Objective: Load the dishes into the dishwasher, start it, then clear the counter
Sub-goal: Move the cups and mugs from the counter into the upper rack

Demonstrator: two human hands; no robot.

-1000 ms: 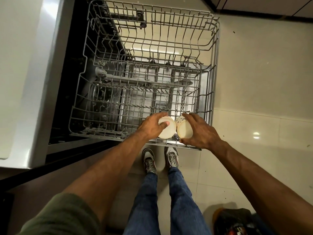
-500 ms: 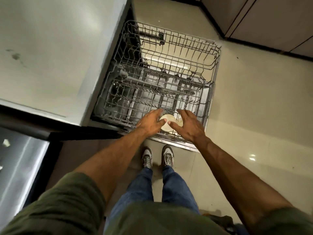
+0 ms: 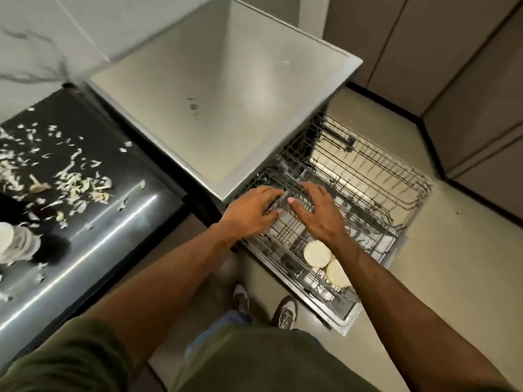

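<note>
Two pale cups (image 3: 317,253) stand upturned, touching, at the near edge of the pulled-out dishwasher rack (image 3: 396,176). The left hand (image 3: 252,212) and right hand (image 3: 317,212), which gripped them a second ago, now hover spread and empty above the wires (placement complete). Stacked dishes (image 3: 17,244) wait on the counter (image 3: 113,236).

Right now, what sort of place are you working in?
Most likely a home kitchen. A pulled-out dishwasher rack holds two cream cups, the dark counter beside the machine is strewn with vegetable scraps, and cabinet doors stand along the floor.
</note>
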